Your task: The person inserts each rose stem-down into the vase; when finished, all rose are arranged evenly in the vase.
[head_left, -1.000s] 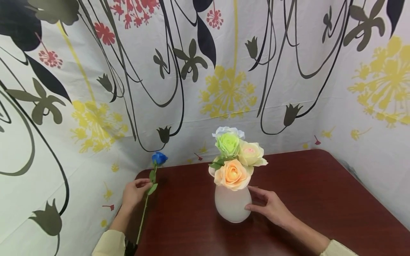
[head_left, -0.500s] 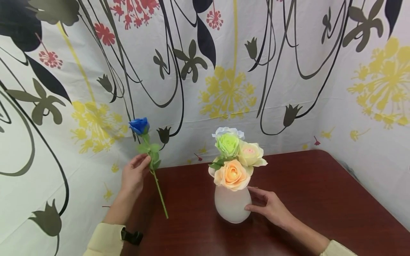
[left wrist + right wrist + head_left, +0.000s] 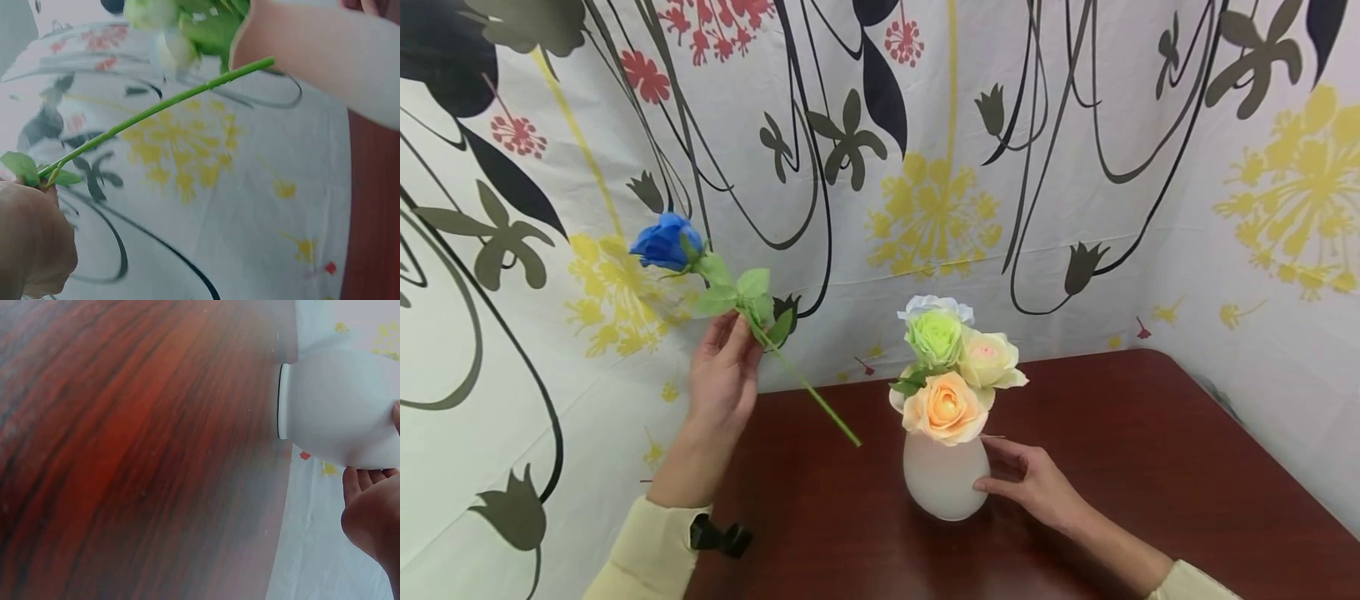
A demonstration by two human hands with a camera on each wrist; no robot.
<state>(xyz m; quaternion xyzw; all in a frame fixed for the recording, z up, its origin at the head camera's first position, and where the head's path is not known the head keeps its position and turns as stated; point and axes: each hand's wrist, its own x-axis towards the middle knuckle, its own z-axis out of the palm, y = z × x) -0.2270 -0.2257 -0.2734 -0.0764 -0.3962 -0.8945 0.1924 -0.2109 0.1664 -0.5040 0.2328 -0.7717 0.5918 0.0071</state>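
My left hand (image 3: 722,379) pinches the leafy stem of a blue rose (image 3: 666,242) above the table's left side. The bloom tilts up to the left, and the bare stem slants down toward the vase, its end apart from it. In the left wrist view the green stem (image 3: 156,107) runs out from the fingers. On the table a frosted white vase (image 3: 945,483) stands upright with a peach rose (image 3: 947,407), a green rose (image 3: 934,337), a cream rose (image 3: 988,360) and a pale blue bloom (image 3: 934,307). My right hand (image 3: 1045,492) holds the vase's right side, thumb in front.
The dark red wooden table (image 3: 835,533) has a rounded far right corner. White cloth (image 3: 865,225) printed with flowers and stems hangs behind the table and along both sides. A black strap (image 3: 718,533) sits at the left wrist.
My left hand has lifted the blue rose from the table's left edge. Its bloom has swung up and left, and its stem end toward the vase. Right hand and vase stay put.
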